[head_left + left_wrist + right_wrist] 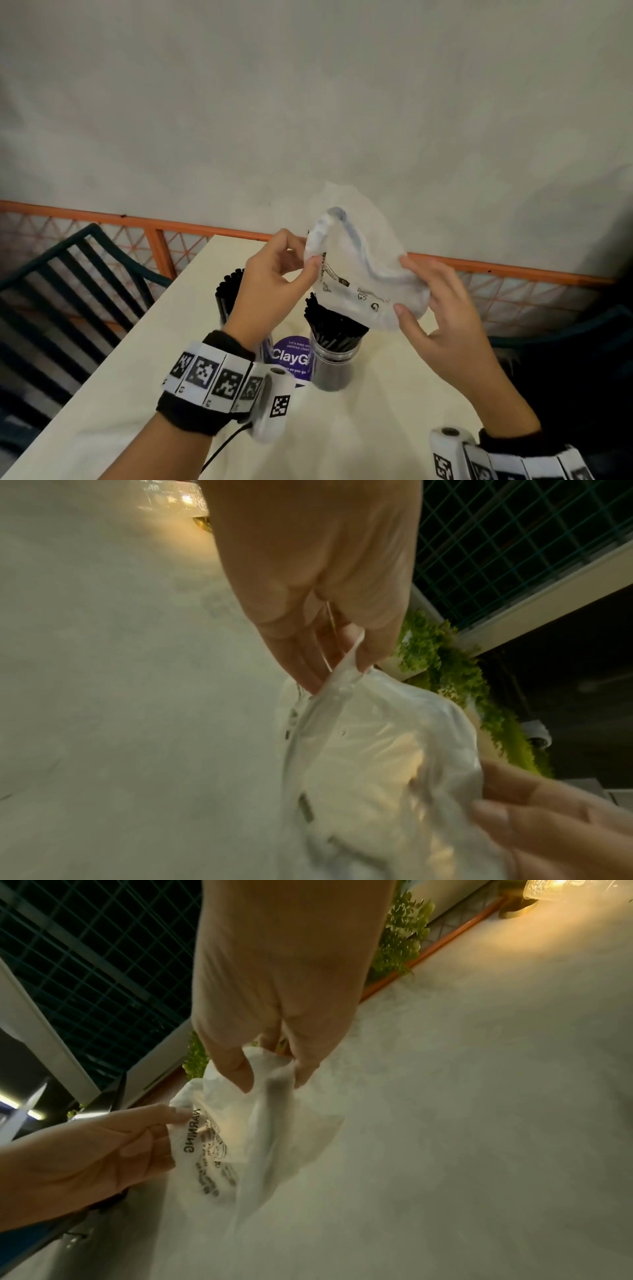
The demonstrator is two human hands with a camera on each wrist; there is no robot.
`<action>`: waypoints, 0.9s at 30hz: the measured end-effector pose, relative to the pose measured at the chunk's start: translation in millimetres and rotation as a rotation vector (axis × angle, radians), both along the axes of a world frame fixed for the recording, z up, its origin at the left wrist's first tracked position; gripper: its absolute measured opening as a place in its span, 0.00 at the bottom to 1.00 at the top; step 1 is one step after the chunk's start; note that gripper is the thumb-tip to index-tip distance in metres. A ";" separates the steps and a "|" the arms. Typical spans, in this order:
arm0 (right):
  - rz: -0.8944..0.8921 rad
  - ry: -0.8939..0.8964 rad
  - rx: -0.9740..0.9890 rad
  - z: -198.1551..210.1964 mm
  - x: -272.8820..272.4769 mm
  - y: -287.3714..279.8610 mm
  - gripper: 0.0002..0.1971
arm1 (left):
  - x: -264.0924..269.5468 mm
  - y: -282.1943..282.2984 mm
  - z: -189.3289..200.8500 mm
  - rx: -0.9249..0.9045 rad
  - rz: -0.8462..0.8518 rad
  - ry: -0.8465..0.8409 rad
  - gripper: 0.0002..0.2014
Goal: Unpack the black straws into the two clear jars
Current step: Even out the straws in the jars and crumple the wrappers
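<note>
Both hands hold a crumpled clear plastic bag [359,274] with black print up above the table. My left hand [277,274] pinches its left edge between thumb and fingers. My right hand [442,308] grips its right side, thumb on the front. In the left wrist view the bag [369,764] looks to hold nothing. Below it stands a clear jar [334,363] packed with black straws [334,325]. A second jar with black straws [229,291] stands to the left, mostly hidden behind my left forearm.
A purple round sticker [291,356] lies on the cream table [376,428] between the jars. A dark slatted chair [68,291] stands at the left, an orange railing [171,226] runs behind the table, and a pale wall rises beyond it.
</note>
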State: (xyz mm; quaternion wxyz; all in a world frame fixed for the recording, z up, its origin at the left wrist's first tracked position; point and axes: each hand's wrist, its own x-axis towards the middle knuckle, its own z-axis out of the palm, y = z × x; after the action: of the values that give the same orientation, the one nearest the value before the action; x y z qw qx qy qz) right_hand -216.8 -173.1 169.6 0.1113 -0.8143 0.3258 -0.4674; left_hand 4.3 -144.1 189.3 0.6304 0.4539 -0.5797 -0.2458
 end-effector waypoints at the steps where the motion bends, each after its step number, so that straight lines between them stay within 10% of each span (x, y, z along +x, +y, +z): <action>1: 0.020 0.011 0.004 -1.6 -0.7 5.2 0.18 | 0.9 9.4 1.7 0.019 -0.056 0.027 0.09; 8: 0.053 -0.116 0.251 -27.9 10.7 50.2 0.03 | 18.8 87.2 -20.6 0.351 -0.399 -0.025 0.20; 14: -0.225 -0.112 0.167 -56.0 27.2 65.0 0.22 | 39.4 132.0 -58.2 0.224 0.243 -0.474 0.06; 17: -0.280 -0.260 0.368 -64.7 38.0 70.9 0.19 | 50.9 144.1 -71.9 0.248 0.517 -0.428 0.12; 22: 0.381 -0.468 1.278 -62.2 57.0 85.5 0.13 | 70.4 150.4 -81.0 0.591 0.326 0.067 0.04; 27: 0.632 -0.404 1.343 -72.9 71.3 96.4 0.31 | 101.4 172.9 -79.9 0.782 0.109 0.172 0.05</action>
State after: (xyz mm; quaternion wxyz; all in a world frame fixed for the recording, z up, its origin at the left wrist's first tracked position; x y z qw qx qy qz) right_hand -145.5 -76.7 96.8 0.7675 -0.5252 0.2648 -0.2550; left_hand 105.7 28.8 109.4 0.4686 0.6675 -0.3625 -0.4510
